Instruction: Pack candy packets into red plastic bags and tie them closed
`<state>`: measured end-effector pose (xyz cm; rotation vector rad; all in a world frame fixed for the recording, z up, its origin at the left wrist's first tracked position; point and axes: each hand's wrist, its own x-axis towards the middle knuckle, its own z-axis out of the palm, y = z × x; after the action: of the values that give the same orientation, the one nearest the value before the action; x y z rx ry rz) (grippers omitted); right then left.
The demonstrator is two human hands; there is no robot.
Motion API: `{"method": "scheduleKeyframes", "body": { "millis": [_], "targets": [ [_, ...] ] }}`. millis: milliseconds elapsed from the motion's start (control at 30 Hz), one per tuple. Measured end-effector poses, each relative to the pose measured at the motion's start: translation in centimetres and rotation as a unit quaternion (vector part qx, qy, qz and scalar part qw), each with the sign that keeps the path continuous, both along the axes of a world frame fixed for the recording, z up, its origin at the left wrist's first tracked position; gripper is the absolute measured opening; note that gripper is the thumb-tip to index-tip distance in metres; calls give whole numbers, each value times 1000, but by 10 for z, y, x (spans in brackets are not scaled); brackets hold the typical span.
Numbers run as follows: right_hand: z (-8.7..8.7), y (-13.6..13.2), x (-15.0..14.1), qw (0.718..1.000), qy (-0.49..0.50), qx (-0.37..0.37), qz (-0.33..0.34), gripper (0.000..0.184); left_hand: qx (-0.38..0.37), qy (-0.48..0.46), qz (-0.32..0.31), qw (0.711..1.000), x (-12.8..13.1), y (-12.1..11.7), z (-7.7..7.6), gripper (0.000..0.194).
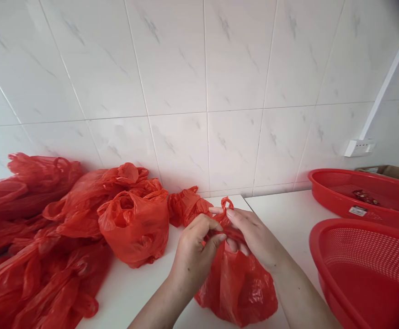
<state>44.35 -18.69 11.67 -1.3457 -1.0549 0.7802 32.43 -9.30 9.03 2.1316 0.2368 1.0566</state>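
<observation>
A thin red plastic bag (236, 288) hangs below my hands, its lower part spread over the white table. My left hand (199, 246) pinches the gathered neck of this bag between thumb and fingers. Around the same neck, close beside it, my right hand (250, 230) is closed, and a small loop of the red plastic sticks up by its thumb. What the bag holds, if anything, cannot be made out. Just left of my hands stands a rounded red plastic bag (137, 233) with its top bunched, and a smaller crumpled red bag (187, 205) lies behind.
A heap of red plastic bags (41, 256) covers the table's left side. On the right are an oval red perforated basket (326, 269) and another red basket (326, 192) with small dark items inside. A tiled wall (175, 146) with a socket (359, 147) rises behind.
</observation>
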Motion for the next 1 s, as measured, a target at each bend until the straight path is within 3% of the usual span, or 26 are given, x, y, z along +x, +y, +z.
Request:
{"method": "scheduleKeyframes", "body": {
  "millis": [100,167,300,400,533,633,800,867,1000],
  "targets": [
    [-2,-4,8,997,-10,31,65,56,-55,-9,38,998,-1,4,-1,13],
    [-4,-8,13,994,-20,44,101,57,-112,-10,14,994,-2,7,-1,14],
    [-3,-10,14,991,-70,7,113,27,-199,18,-42,979,0,8,-3,20],
    [-6,-5,11,992,-119,-16,22,35,-179,21,-14,984,0,7,-1,21],
    [-12,5,10,975,-176,-57,-125,20,-155,51,5,987,-2,3,3,17],
    [-12,6,12,980,-157,-52,-115,24,-119,75,43,989,-3,4,2,12],
    [-7,-2,18,999,-4,32,12,27,6,79,87,993,-7,11,-2,9],
    [-12,3,23,998,23,48,-14,23,92,63,82,990,-14,11,-1,10],
    [-42,27,46,980,-75,2,-182,23,214,92,3,973,-34,1,-3,17]
  ]
}}
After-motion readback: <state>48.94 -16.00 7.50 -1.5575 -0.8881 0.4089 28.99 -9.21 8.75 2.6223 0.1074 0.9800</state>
